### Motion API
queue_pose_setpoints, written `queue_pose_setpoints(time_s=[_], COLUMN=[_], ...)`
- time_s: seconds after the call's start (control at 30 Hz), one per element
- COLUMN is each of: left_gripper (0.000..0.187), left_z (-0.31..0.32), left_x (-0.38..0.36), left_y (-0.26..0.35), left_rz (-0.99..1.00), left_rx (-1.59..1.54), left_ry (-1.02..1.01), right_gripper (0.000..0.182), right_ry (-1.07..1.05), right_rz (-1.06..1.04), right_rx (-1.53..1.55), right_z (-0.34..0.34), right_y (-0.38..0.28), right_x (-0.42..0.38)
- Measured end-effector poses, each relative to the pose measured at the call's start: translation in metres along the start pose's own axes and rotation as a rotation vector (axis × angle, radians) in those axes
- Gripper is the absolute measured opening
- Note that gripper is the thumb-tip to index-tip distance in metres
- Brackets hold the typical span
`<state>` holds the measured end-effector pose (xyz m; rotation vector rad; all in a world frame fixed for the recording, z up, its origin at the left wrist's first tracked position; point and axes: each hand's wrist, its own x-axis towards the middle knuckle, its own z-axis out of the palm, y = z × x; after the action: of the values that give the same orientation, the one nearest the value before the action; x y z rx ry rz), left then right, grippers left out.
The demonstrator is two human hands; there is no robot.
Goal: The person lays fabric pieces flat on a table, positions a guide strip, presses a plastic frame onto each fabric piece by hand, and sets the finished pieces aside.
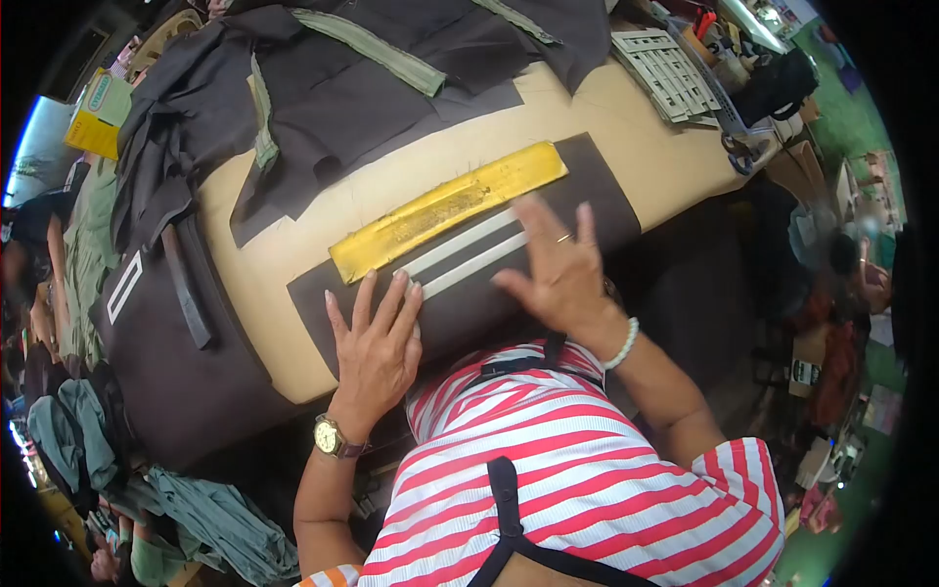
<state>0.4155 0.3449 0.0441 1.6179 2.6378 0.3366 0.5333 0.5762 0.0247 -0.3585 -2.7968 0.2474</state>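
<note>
A dark cloth piece [460, 318] lies over the front edge of the tan table. Two pale parallel strips [475, 260] run across it, with a dark gap between them. Just beyond them a yellow bar [450, 208] with a worn, stained middle rests at a slant. My left hand [377, 338] lies flat on the cloth, fingertips at the left ends of the strips and close to the bar. Over the right ends of the strips is my right hand [562, 264], fingers apart, holding nothing; its fingertips are slightly blurred.
Dark fabric with greenish strips [377, 49] covers the table's [665, 166] far side. At the left, more dark cloth [176, 352] bears a dark strap and a white rectangular outline. A slatted pale tray [665, 73] and scissors [745, 152] lie at the right. A person's arm [56, 259] shows far left.
</note>
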Motion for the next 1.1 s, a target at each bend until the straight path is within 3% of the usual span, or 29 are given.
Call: queue_pose_setpoints(time_s=[0.13,0.23,0.3,0.37,0.47,0.67,0.77,0.8,0.9,0.97,1.1], left_gripper=[0.042,0.041,0.042,0.039,0.036,0.037,0.038,0.037,0.039,0.042,0.025], left_z=[-0.003,-0.005,-0.005,-0.006,-0.007,-0.006,-0.001,0.003,0.017,0.019,0.035], left_x=[-0.002,0.001,0.000,-0.001,0.001,-0.014,-0.017,-0.016,-0.013,-0.007,-0.013], left_y=[-0.006,-0.006,-0.003,-0.001,0.003,0.015,0.022,0.024,0.022,0.027,0.021], left_rz=[0.038,0.037,0.018,0.017,0.004,-0.061,-0.087,-0.098,-0.138,-0.201,-0.178], left_rx=[-0.062,-0.074,-0.082,-0.074,-0.070,-0.022,-0.007,-0.014,-0.062,-0.054,-0.024], left_ry=[-0.018,-0.027,-0.036,-0.016,0.008,0.064,0.127,0.153,0.244,0.280,0.344], right_gripper=[0.073,0.068,0.066,0.065,0.064,0.057,0.054,0.054,0.055,0.053,0.050], right_ry=[0.049,0.021,0.062,0.049,-0.017,0.115,0.111,0.219,0.150,0.040,-0.063], right_rz=[0.150,0.021,-0.208,-0.265,-0.110,0.104,0.330,0.214,-0.131,-0.184,-0.227], right_rx=[0.011,-0.044,0.182,0.280,0.235,-0.037,-0.011,-0.016,0.059,0.027,0.049], right_z=[-0.025,-0.034,-0.008,0.025,0.009,-0.013,-0.031,-0.024,-0.010,0.005,0.002], right_y=[0.041,-0.004,-0.054,-0.079,-0.037,0.034,0.053,0.054,0.037,0.032,0.043], right_x=[0.009,0.021,0.008,-0.016,-0.015,-0.003,0.034,0.045,0.073,0.080,0.092])
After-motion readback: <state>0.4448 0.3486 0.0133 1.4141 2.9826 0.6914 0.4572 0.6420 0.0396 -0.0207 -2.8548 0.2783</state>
